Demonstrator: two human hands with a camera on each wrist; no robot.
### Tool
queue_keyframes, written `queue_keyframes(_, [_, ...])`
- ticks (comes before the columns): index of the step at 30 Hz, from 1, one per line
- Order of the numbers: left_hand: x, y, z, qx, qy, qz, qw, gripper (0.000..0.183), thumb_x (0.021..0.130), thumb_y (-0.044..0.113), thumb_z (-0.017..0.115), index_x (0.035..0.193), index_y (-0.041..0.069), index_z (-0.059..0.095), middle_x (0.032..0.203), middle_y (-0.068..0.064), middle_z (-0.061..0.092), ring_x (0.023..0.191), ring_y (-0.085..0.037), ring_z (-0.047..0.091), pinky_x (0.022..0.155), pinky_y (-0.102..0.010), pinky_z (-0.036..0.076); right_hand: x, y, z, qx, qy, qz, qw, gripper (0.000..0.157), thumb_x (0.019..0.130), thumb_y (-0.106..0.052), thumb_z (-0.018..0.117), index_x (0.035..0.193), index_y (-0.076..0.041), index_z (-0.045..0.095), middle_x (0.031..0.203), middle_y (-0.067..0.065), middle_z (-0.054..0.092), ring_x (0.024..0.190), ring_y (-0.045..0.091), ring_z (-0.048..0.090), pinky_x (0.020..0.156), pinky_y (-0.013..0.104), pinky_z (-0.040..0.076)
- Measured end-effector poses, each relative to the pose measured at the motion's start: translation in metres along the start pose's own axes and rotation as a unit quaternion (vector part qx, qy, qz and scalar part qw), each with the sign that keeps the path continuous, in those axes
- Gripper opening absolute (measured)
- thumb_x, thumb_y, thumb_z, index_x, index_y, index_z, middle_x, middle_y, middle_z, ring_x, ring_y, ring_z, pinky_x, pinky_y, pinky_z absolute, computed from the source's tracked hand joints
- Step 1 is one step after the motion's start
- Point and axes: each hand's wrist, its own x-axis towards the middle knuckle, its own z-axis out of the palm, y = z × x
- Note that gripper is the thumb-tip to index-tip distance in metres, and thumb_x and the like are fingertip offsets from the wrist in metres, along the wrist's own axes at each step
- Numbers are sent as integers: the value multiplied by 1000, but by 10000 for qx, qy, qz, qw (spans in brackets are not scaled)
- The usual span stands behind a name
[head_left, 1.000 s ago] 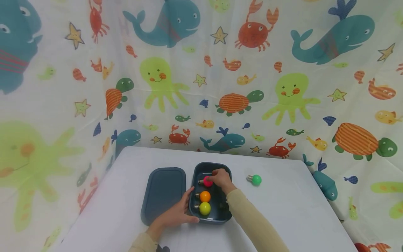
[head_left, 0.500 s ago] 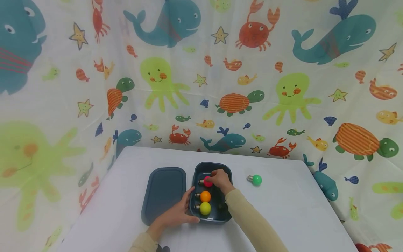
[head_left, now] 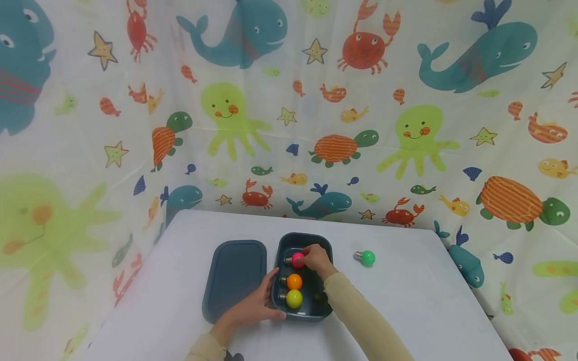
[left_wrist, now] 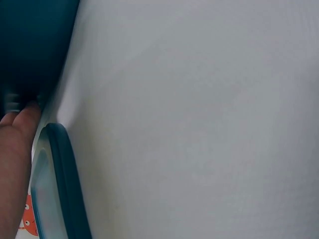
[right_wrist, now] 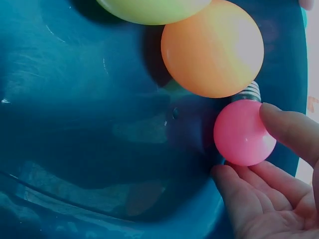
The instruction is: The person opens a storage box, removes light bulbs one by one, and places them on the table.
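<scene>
The pink bulb [head_left: 297, 259] is pinched by the right hand [head_left: 318, 259] inside the blue box [head_left: 303, 317], whose side is touched by the left hand [head_left: 254, 305], thumb and fingers spread.

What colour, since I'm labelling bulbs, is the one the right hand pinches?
The bulb is pink, clearest in the right wrist view.

Container [right_wrist: 84, 104]: glossy, smooth plastic by appearance; lid [head_left: 235, 281] duller, almost matt. Pink bulb [right_wrist: 244, 133] and orange bulb [right_wrist: 212, 50]: smooth, soft sheen; pink one's screw base [right_wrist: 251, 91] ridged, metallic. Backdrop [head_left: 289, 65]: matt printed cloth, lightly creased; bench [head_left: 406, 311] surface smooth, matt.
</scene>
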Motion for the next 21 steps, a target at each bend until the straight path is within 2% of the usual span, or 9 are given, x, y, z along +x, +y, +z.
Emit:
queue_keyframes(13, [-2, 3, 4, 5, 1, 2, 10000, 110, 84, 22, 78, 156, 16, -5, 162, -22, 5, 145, -38, 22, 114, -53, 26, -3, 2, -2, 29, 109, 11, 9999, 46, 81, -16, 80, 119, 5, 65, 113, 19, 66, 93, 31, 60, 91, 48, 54])
queue_keyframes(21, [-4, 7, 6, 22, 82, -95, 9999, 110, 84, 23, 79, 157, 18, -4, 161, -24, 6, 145, -39, 22, 113, -53, 26, -6, 1, -14, 177, 37, -152, 9997, 47, 82, -15, 79, 121, 5, 63, 116, 19, 65, 96, 31, 60, 90, 47, 55])
